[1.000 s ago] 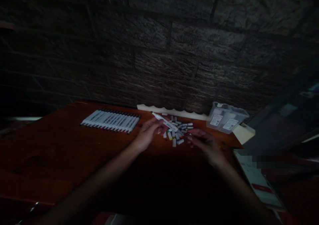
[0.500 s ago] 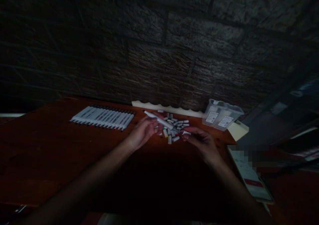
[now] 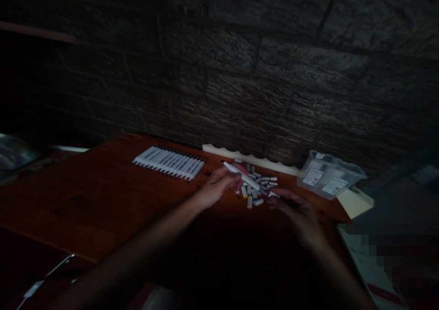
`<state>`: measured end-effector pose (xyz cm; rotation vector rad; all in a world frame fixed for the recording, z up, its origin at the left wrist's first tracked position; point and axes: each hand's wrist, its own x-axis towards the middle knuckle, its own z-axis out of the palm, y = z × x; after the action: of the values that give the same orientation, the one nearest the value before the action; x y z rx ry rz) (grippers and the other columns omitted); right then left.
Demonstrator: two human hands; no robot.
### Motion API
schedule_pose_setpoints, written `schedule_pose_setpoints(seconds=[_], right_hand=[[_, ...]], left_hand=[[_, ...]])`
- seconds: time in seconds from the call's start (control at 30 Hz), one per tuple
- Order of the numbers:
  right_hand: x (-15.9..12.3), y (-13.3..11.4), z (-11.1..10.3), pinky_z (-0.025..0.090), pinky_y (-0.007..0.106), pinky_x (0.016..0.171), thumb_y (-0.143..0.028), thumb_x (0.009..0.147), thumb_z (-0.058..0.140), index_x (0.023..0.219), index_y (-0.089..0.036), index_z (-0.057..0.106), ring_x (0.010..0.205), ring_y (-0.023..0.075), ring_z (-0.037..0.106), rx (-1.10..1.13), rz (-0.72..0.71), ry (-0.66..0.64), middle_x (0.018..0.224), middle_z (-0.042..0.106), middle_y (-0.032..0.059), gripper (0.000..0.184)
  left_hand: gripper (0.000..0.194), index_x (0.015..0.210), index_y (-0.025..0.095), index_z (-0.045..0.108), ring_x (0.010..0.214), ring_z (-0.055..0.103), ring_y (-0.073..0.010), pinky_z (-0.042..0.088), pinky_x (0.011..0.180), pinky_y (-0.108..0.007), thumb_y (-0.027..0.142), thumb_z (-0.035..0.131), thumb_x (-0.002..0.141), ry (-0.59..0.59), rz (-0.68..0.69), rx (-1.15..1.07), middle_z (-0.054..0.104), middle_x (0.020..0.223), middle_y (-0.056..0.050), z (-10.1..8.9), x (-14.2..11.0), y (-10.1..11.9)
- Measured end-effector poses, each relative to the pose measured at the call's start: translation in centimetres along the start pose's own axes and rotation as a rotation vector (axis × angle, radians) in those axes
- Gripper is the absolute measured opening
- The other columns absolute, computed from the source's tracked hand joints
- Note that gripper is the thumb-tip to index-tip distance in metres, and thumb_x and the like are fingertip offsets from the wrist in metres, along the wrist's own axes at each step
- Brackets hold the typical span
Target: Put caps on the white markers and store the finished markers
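Observation:
A white marker [image 3: 247, 178] slants in front of me, and my left hand [image 3: 221, 185] is closed around its upper left part. Its grey lower end points at my right hand [image 3: 291, 207], whose thumb and fingers pinch a small white marker cap [image 3: 273, 194]. Cap and marker tip are very close; whether they touch I cannot tell in this dim light. Behind and below the marker lies a loose heap of marker caps [image 3: 249, 201], some with coloured ends. To the left, a row of white markers [image 3: 171, 162] lies side by side.
The wooden table [image 3: 113, 200] stands against a dark stone wall [image 3: 233, 90]. A clear plastic box [image 3: 331, 175] with labels is at the back right, by a pale block [image 3: 355, 202]. A white scalloped strip [image 3: 254, 160] runs along the wall. A printed sheet [image 3: 363, 259] lies at the right edge.
The view has swung left, so everything on the table appears shifted right. Both hands keep the same hold on marker and cap, with little visible change between them.

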<state>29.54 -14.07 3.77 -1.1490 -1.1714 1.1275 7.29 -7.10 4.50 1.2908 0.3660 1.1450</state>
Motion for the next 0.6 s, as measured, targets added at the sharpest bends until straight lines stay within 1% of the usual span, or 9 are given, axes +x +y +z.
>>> schedule_pose_setpoints(seconds=[0.1, 0.23, 0.33, 0.4, 0.47, 0.5, 0.53, 0.6], right_hand=[[0.1, -0.2, -0.1, 0.053, 0.03, 0.076, -0.031, 0.063, 0.084, 0.093, -0.027, 0.076, 0.077, 0.0169, 0.066, 0.032, 0.004, 0.064, 0.087, 0.074, 0.001, 0.031], [0.0, -0.7, 0.0, 0.052, 0.03, 0.081, -0.032, 0.06, 0.085, 0.092, -0.026, 0.076, 0.084, 0.0173, 0.067, 0.113, 0.008, 0.128, 0.093, 0.075, 0.0012, 0.035], [0.1, -0.7, 0.1, 0.052, 0.026, 0.081, -0.03, 0.059, 0.086, 0.093, -0.027, 0.075, 0.083, 0.0149, 0.067, 0.16, 0.026, 0.135, 0.093, 0.075, -0.0007, 0.036], [0.2, -0.5, 0.2, 0.052, 0.025, 0.079, -0.027, 0.059, 0.086, 0.091, -0.027, 0.075, 0.081, 0.0136, 0.067, 0.186, 0.033, 0.125, 0.09, 0.074, -0.0014, 0.034], [0.3, -0.3, 0.2, 0.052, 0.025, 0.078, -0.025, 0.061, 0.085, 0.09, -0.026, 0.074, 0.08, 0.0132, 0.067, 0.198, 0.029, 0.109, 0.089, 0.074, -0.0011, 0.031], [0.3, -0.3, 0.2, 0.053, 0.026, 0.078, -0.025, 0.062, 0.084, 0.091, -0.026, 0.074, 0.081, 0.0134, 0.067, 0.2, 0.022, 0.1, 0.09, 0.074, -0.0006, 0.031], [0.3, -0.3, 0.2, 0.053, 0.026, 0.079, -0.024, 0.063, 0.083, 0.093, -0.025, 0.074, 0.081, 0.0138, 0.067, 0.199, 0.013, 0.094, 0.092, 0.074, 0.0, 0.031], [0.3, -0.4, 0.2, 0.053, 0.028, 0.079, -0.024, 0.065, 0.082, 0.096, -0.025, 0.073, 0.083, 0.0144, 0.066, 0.199, -0.018, 0.093, 0.095, 0.074, 0.0008, 0.031]], left_hand=[[0.018, 0.088, 0.014, 0.064, 0.061, 0.05, -0.0101, 0.041, 0.058, -0.024, 0.029, 0.06, 0.08, -0.011, 0.038, 0.063, 0.055, 0.068, 0.0, -0.2, 0.0, 0.3], [0.021, 0.087, 0.013, 0.064, 0.059, 0.05, -0.0092, 0.042, 0.057, -0.023, 0.033, 0.064, 0.081, -0.075, 0.049, 0.137, 0.057, 0.067, 0.0, 0.1, -0.1, 0.8], [0.023, 0.085, 0.013, 0.065, 0.062, 0.052, -0.0092, 0.044, 0.059, -0.023, 0.035, 0.067, 0.079, -0.108, 0.024, 0.134, 0.06, 0.073, -0.001, 0.4, -0.3, 1.0], [0.022, 0.083, 0.013, 0.064, 0.07, 0.057, -0.0109, 0.047, 0.067, -0.024, 0.034, 0.069, 0.079, -0.137, 0.015, 0.128, 0.063, 0.077, -0.003, 0.6, -0.3, 1.0], [0.022, 0.084, 0.012, 0.064, 0.077, 0.061, -0.0129, 0.049, 0.073, -0.027, 0.034, 0.066, 0.082, -0.206, -0.013, 0.129, 0.065, 0.083, -0.005, 0.7, -0.5, 1.1], [0.023, 0.086, 0.012, 0.063, 0.076, 0.062, -0.0133, 0.05, 0.072, -0.027, 0.035, 0.063, 0.085, -0.253, -0.045, 0.124, 0.066, 0.085, -0.006, 0.8, -0.6, 1.1], [0.025, 0.087, 0.012, 0.062, 0.072, 0.063, -0.013, 0.051, 0.069, -0.027, 0.037, 0.058, 0.088, -0.307, -0.09, 0.123, 0.067, 0.083, -0.007, 0.9, -0.7, 1.1], [0.028, 0.089, 0.012, 0.059, 0.059, 0.061, -0.0112, 0.05, 0.059, -0.025, 0.039, 0.051, 0.092, -0.395, -0.191, 0.132, 0.065, 0.073, -0.005, 1.0, -0.9, 1.1]])
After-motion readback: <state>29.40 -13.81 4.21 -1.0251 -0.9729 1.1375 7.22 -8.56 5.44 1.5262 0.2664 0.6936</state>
